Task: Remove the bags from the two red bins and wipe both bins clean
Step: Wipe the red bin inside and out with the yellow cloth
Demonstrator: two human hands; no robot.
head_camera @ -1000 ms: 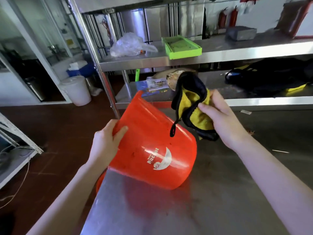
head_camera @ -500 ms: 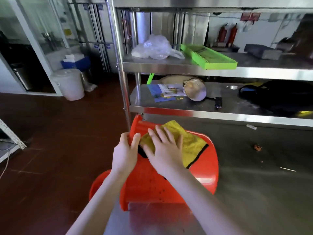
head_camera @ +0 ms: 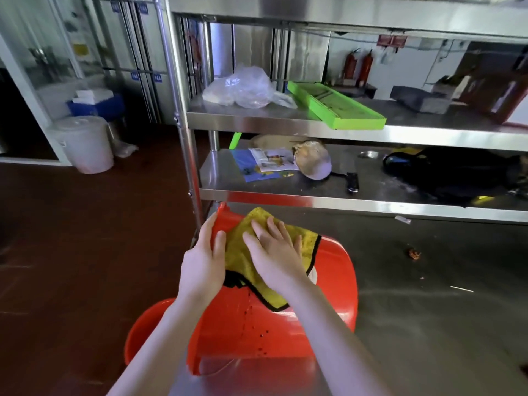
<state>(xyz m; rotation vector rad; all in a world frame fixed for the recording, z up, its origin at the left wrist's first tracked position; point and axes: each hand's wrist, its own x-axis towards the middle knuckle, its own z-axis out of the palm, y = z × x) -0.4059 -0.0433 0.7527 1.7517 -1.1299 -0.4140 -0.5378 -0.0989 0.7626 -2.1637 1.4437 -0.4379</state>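
A red bin (head_camera: 285,318) lies on its side at the left corner of the steel counter (head_camera: 428,324), its open rim jutting past the near-left edge. The right hand (head_camera: 275,257), fingers spread flat with no closed grip, presses a yellow black-edged cloth (head_camera: 248,252) onto the upturned wall. The left hand (head_camera: 204,265) has its grip curled over the far end of the bin, steadying it. A second red bin (head_camera: 145,330) sits lower, beside the counter and partly hidden; neither bin shows a bag.

Risk: the bin rests on a curved wall near the corner, so a firm wiping stroke toward the left could roll or slide it off the counter, more likely if the left hand relaxes. The dark specks (head_camera: 261,335) on the lower wall lie outside the cloth's present reach and may be missed.

Compared with half a second earlier, hands, cloth and bin keep almost the same arrangement. A second ago the cloth was bunched in the raised right hand, off the bin.
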